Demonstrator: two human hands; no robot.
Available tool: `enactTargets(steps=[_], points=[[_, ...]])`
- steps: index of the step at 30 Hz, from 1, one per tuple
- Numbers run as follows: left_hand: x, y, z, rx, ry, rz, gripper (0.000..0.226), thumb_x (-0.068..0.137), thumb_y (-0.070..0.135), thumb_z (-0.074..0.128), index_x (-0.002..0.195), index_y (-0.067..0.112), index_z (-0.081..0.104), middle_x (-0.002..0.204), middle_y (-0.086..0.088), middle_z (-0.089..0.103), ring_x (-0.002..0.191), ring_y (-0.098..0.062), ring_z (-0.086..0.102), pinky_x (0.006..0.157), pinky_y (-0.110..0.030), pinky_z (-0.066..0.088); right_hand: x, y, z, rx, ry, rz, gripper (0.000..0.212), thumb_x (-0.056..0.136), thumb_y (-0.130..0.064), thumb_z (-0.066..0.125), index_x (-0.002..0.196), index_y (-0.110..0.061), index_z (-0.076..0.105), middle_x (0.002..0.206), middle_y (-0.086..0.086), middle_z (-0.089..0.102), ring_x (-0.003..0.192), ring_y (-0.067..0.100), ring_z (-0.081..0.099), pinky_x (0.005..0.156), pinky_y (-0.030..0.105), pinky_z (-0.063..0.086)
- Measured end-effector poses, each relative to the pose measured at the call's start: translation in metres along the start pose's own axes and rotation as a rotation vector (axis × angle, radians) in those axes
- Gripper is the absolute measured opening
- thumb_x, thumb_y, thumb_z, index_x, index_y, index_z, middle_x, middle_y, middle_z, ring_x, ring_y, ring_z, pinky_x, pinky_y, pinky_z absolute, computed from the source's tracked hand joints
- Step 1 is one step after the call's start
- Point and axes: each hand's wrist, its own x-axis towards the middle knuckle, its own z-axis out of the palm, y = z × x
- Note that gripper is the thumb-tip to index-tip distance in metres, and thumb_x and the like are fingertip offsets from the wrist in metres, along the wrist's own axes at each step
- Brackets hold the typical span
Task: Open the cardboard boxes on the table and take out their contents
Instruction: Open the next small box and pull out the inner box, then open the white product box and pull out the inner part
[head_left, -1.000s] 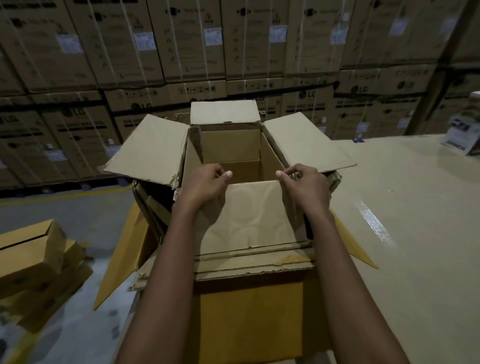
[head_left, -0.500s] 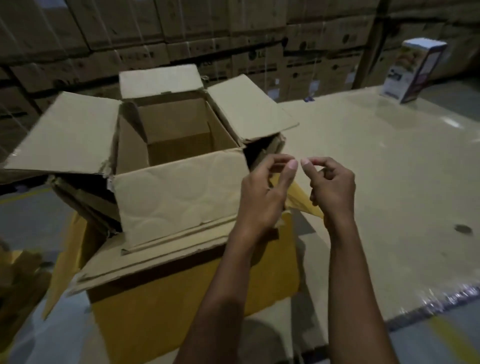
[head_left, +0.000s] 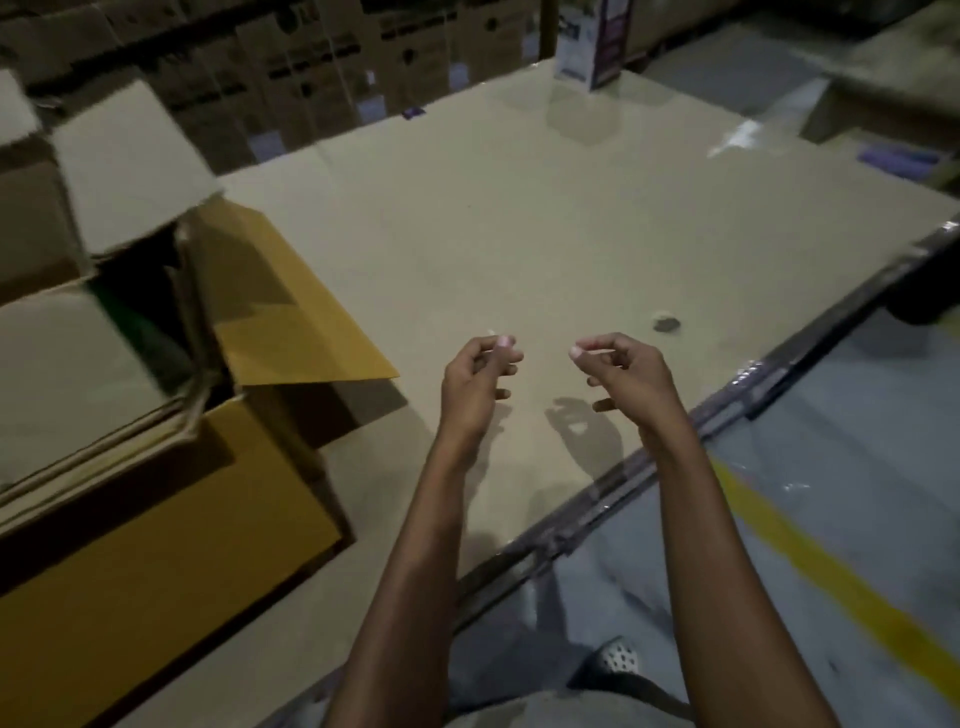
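A large cardboard box (head_left: 156, 545) stands open at the left of the table, its pale inner flaps (head_left: 130, 166) folded outward and one yellow-brown flap (head_left: 296, 322) lying on the table top. Its inside is dark and mostly out of frame. My left hand (head_left: 480, 379) and my right hand (head_left: 623, 374) hover side by side above the bare table (head_left: 519, 218), to the right of the box. Both have loosely curled fingers, with thumb near forefinger. I see nothing held in either.
A small printed carton (head_left: 592, 47) stands upright at the table's far edge. A small dark spot (head_left: 666, 323) marks the table top beyond my right hand. The table's near edge (head_left: 675, 457) runs diagonally, with grey floor and a yellow line (head_left: 831, 571) beyond. Stacked cartons (head_left: 311, 62) fill the background.
My hands left the inner box's near flap and moved right, off the box, over the bare table. The view swung right, so the box now sits at the left.
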Motion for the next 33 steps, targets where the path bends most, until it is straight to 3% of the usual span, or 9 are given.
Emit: enactTargets(steps=[3,8,15,23,33], points=[[0.011,-0.009,0.042,-0.072,0.043,-0.044,0.028,0.096,0.033,0.062,0.114,0.012,0.070,0.103,-0.006,0.076,0.091,-0.014,0.067,0.071,-0.033,0.054,0.018,0.011,-0.055,0.002,0.006,-0.008,0.013,0.092,-0.034,0.078,0.103,-0.029,0.075,0.096,0.000,0.071,0.095,0.018,0.070,0.064,0.034,0.060],[0.027,-0.012,0.101,-0.072,0.049,-0.090,0.028,0.105,0.029,0.055,0.117,0.007,0.069,0.111,-0.015,0.075,0.091,-0.017,0.067,0.072,-0.035,0.053,0.043,0.029,-0.121,0.054,0.036,0.026,0.019,0.093,-0.033,0.077,0.110,-0.023,0.075,0.104,0.001,0.074,0.097,0.017,0.071,0.072,0.040,0.062],[0.088,-0.011,0.171,-0.097,0.069,-0.092,0.027,0.105,0.032,0.055,0.110,0.011,0.070,0.108,-0.016,0.075,0.088,-0.018,0.067,0.072,-0.035,0.054,0.110,0.044,-0.164,0.155,0.093,0.039,0.004,0.095,-0.025,0.075,0.099,-0.024,0.077,0.084,-0.004,0.073,0.080,0.014,0.069,0.063,0.034,0.057],[0.210,-0.027,0.258,-0.202,0.168,-0.105,0.036,0.107,0.033,0.050,0.119,0.003,0.066,0.102,-0.011,0.073,0.084,-0.019,0.065,0.062,-0.026,0.054,0.258,0.037,-0.213,0.048,0.018,-0.003,0.010,0.097,-0.022,0.073,0.103,-0.015,0.076,0.083,-0.001,0.072,0.066,0.009,0.068,0.059,0.027,0.055],[0.367,0.001,0.378,-0.243,0.182,-0.147,0.033,0.105,0.032,0.055,0.116,0.003,0.069,0.100,-0.007,0.072,0.088,-0.023,0.062,0.068,-0.034,0.049,0.445,-0.013,-0.284,0.042,-0.029,-0.020,0.008,0.096,-0.022,0.074,0.101,-0.016,0.076,0.088,0.004,0.073,0.067,0.012,0.067,0.060,0.028,0.054]])
